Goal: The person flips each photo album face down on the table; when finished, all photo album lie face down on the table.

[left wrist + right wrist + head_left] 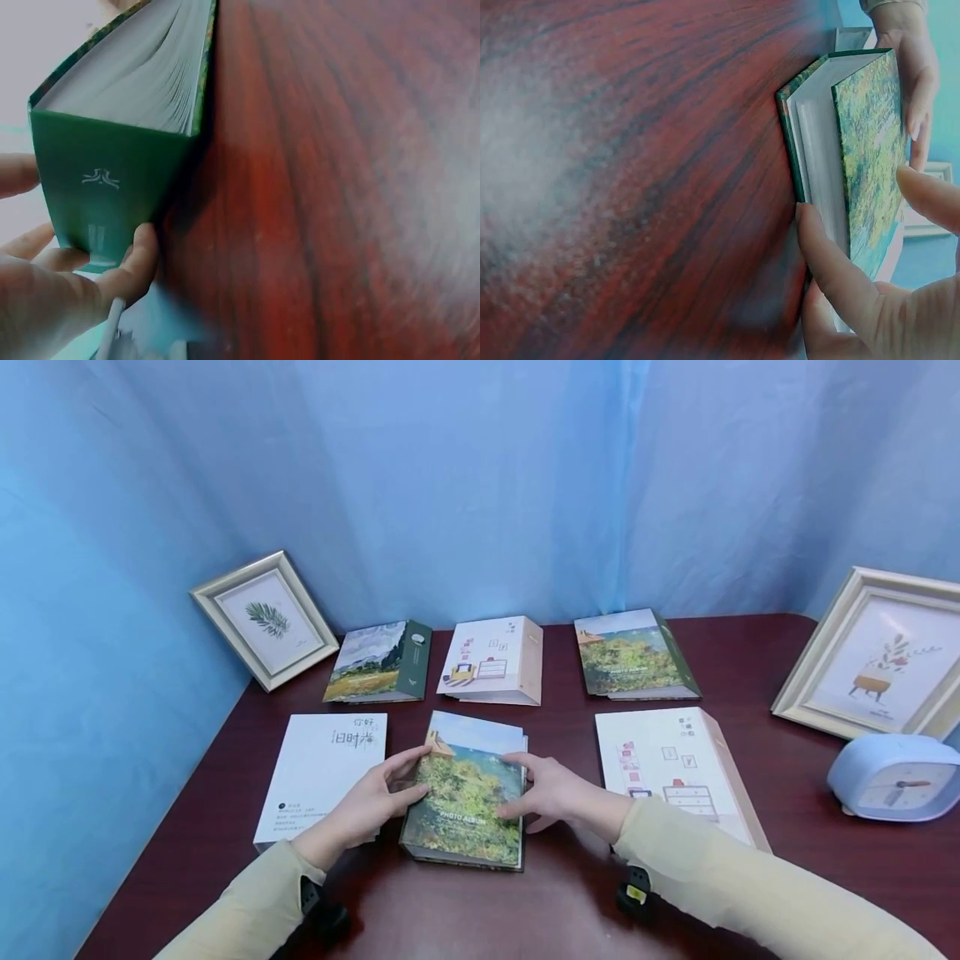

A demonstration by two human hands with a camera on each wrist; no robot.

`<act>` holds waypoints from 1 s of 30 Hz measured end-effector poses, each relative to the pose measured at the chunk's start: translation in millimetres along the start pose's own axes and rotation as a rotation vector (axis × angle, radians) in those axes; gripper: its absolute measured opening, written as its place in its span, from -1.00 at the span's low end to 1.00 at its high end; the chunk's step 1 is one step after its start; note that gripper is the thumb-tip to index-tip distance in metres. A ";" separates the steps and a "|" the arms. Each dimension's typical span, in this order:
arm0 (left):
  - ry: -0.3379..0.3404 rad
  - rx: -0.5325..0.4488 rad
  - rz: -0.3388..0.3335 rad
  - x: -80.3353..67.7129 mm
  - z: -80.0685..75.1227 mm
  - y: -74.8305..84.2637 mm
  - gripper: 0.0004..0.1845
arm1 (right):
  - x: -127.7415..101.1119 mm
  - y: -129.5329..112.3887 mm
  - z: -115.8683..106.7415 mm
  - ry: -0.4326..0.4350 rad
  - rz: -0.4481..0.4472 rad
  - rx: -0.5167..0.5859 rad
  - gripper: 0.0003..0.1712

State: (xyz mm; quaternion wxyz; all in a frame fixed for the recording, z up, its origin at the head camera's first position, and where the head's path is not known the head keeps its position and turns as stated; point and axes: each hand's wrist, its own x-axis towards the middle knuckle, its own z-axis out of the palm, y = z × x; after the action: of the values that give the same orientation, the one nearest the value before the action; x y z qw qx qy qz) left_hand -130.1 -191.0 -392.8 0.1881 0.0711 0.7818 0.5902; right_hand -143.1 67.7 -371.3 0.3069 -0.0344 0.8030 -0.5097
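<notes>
- the album (467, 793) lies flat on the table (750, 893), near the near edge and at the middle, its long axis running near to far with a slight lean to the left at the near end.
- it sits between the two hands: the left hand (371, 802) is at its left long edge, the spine side, and the right hand (551, 792) at its right long edge, where the pages open.
- left hand fingers are curled against the green spine (105, 187), thumb (135, 262) at the spine's lower edge and fingertips over onto the cover; it holds the album.
- right hand thumb (832, 262) presses on the page edge and a finger rests on the cover, so it pinches that side; in the right wrist view the cover stands a little apart from the page block.
- both hands are equally close, each touching its own side.
- just left, under the left hand's wrist, lies a white book (322, 772), close to the album's left edge.
- right of the album, a little apart, lies a white album (675, 768), partly under the right forearm.
- farther back stand three more albums in a row, the middle one (495, 660) straight beyond the held album.
- a frame (264, 618) leans far left, another frame (873, 652) far right, with a clock (896, 777) before it; all well apart from the hands.
</notes>
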 end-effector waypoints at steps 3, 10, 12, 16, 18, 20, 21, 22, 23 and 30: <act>-0.018 -0.029 -0.009 1.4 -4.4 -1.2 -0.36 | 1.0 -0.1 -0.9 -0.002 0.000 0.013 -0.10; -0.027 -0.026 0.025 2.9 -11.6 1.7 -0.35 | 6.2 -3.0 0.5 -0.006 0.005 0.083 -0.12; -0.015 0.000 0.033 3.0 -14.2 5.1 -0.35 | 8.2 -3.7 2.2 -0.004 -0.001 0.098 -0.12; -0.022 0.020 0.038 2.1 -20.5 13.1 -0.36 | 12.2 -3.8 6.1 -0.004 -0.015 0.107 -0.11; -0.022 0.031 0.043 2.0 -23.4 17.1 -0.37 | 15.1 -4.5 8.2 -0.005 -0.018 0.110 -0.09; -0.017 0.049 0.044 2.3 -25.5 21.0 -0.38 | 17.7 -5.7 9.4 -0.005 -0.013 0.118 -0.07; -0.013 0.061 0.042 2.8 -26.3 23.1 -0.38 | 19.3 -6.3 9.7 -0.005 -0.014 0.122 -0.07; -0.007 0.072 0.044 3.5 -26.9 24.9 -0.39 | 20.8 -6.8 9.8 -0.006 -0.016 0.128 -0.06; -0.004 0.085 0.046 4.2 -27.4 26.6 -0.39 | 22.2 -7.0 9.8 -0.008 -0.016 0.132 -0.06; 0.000 0.105 0.012 2.5 -32.1 39.7 -0.43 | 28.3 -11.2 11.2 -0.034 -0.026 0.157 -0.05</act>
State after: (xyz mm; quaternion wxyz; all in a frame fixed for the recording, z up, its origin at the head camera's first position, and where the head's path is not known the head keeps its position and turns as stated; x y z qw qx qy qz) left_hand -148.9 -207.3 -348.2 0.1806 0.0855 0.8113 0.5494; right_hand -163.0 42.9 -378.1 0.3158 -0.0292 0.7547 -0.5744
